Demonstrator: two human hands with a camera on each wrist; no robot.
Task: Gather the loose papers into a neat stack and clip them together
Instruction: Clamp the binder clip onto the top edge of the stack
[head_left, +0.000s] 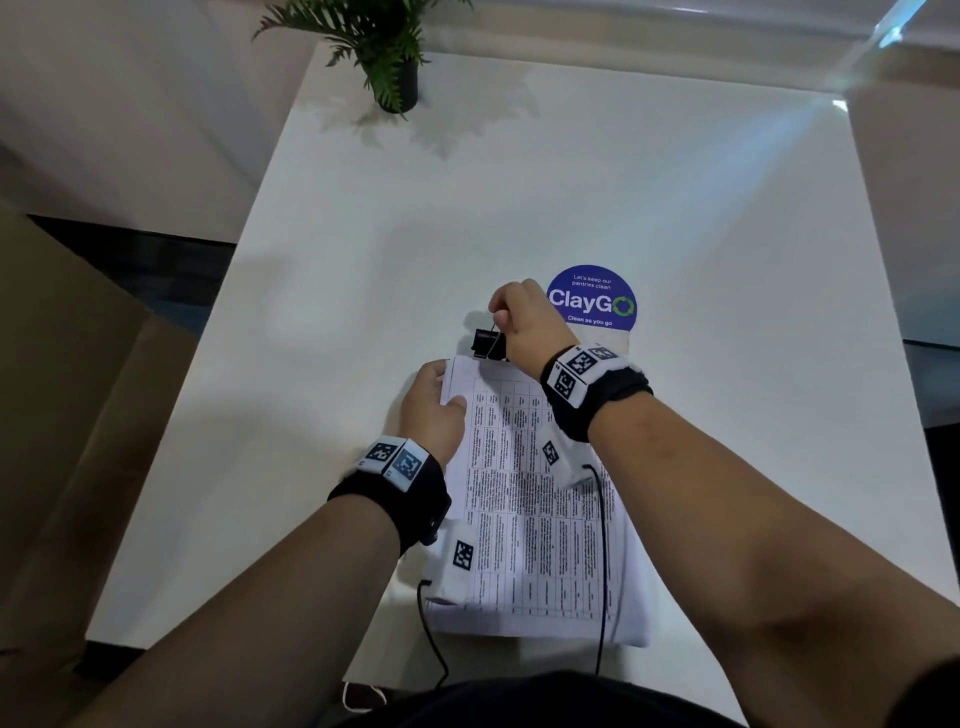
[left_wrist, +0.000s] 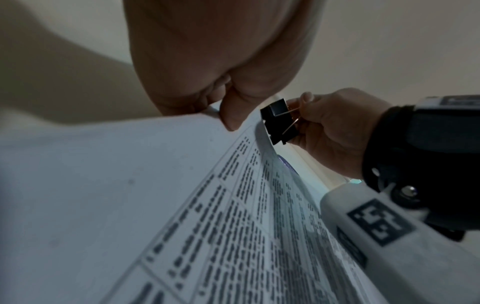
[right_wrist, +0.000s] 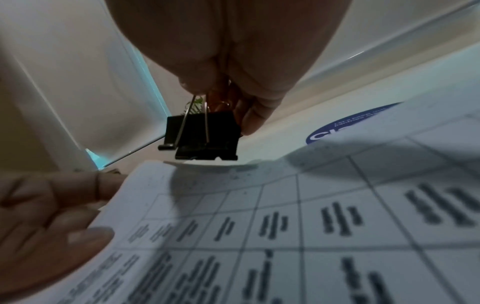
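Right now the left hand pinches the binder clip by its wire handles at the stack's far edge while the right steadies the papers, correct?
Hands swapped: the right hand pinches the clip; the left hand steadies the papers. Head view shows it.

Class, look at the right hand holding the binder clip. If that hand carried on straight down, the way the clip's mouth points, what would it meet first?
Most likely the far edge of the paper stack. The right hand pinches the binder clip by its wire handles, mouth down just above that edge, beside the left hand gripping the corner. The exact gap is unclear.
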